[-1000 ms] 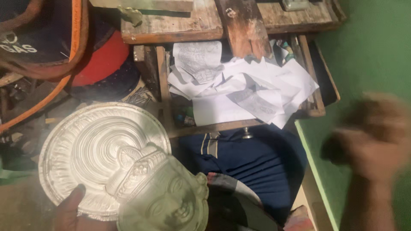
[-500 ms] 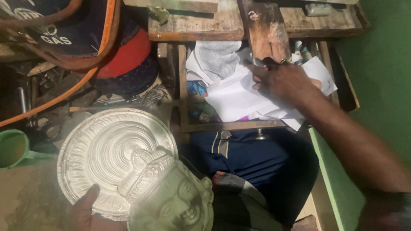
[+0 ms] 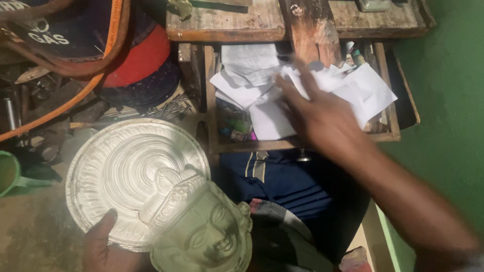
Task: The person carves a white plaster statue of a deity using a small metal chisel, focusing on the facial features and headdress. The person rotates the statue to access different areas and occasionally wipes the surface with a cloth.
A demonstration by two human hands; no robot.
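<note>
Here we are holding one metal mask (image 3: 151, 201) at its lower edge with the left hand (image 3: 103, 247), thumb pressed on the rim; the fingers are hidden beneath it. The mask is lying face up, its long axis running diagonally: the round ridged halo is pointing up and away from the left hand, the face and chin pointing down toward our lap. We are reaching the right hand (image 3: 320, 118) into one open wooden drawer (image 3: 302, 143), fingers spread flat over the loose white papers (image 3: 363, 90); it is blurred, so we cannot tell whether it is pinching a sheet. The papers are too jumbled to count. Above the right hand one worn wooden bench (image 3: 227, 22) is overhanging the drawer, and one upright wooden block (image 3: 312, 32) is standing just past the fingertips. Beyond the left hand one red cylinder (image 3: 136, 55) is sitting, and one green cup (image 3: 7, 174) is off to its left.
</note>
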